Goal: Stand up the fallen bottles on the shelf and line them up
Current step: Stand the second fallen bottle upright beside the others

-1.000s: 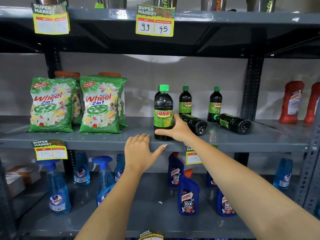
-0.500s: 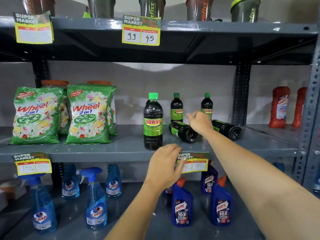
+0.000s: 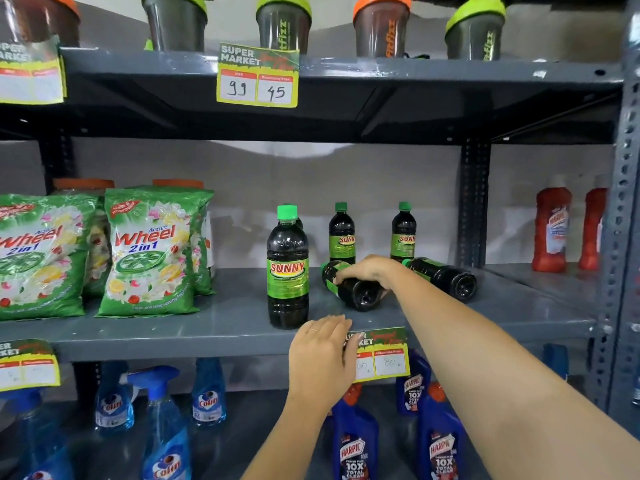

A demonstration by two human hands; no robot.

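Fallen bottle [image 3: 353,287] is gripped from above by right hand [image 3: 369,271], for righting; left hand [image 3: 320,362], at 6 o'clock, is spread wide, empty, bracing on shelf [image 3: 207,329] edge.

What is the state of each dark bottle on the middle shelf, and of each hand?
Front dark green-capped Sunny bottle: upright.
Two rear dark Sunny bottles: upright.
Near fallen dark bottle: lying, base toward camera.
Far fallen dark bottle: lying, untouched.
Right hand: fingers closed over near fallen bottle.
Left hand: open, holds nothing, at the grey shelf edge.
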